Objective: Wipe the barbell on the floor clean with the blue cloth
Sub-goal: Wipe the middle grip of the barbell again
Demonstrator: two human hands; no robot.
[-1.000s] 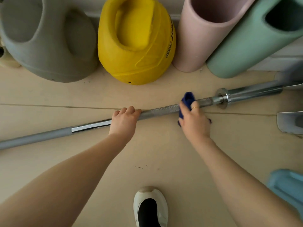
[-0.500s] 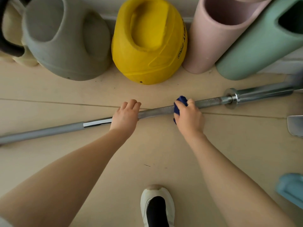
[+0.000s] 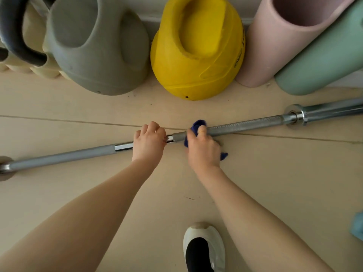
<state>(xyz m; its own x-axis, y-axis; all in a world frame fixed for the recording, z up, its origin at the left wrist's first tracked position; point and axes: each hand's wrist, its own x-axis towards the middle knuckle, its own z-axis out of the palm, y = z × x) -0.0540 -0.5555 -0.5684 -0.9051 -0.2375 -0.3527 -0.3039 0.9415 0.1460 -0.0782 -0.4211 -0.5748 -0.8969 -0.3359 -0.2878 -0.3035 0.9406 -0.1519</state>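
While the long chrome steel barbell (image 3: 245, 125) lies across the pale wooden floor (image 3: 275, 173) from eight o'clock to two o'clock, the left hand (image 3: 149, 142) grips its middle and the right hand (image 3: 203, 147), just beside, clamps the crumpled blue cloth (image 3: 198, 124) round the knurled shaft.

left hand (image 3: 148, 143) grips barbell (image 3: 245, 125) | right hand (image 3: 203, 149) wraps blue cloth (image 3: 197, 125) round it

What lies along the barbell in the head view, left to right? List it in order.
Left collar → grey sleeve → left hand gripping the bar → blue cloth held round the bar by the right hand → knurled section → right collar → chrome end.
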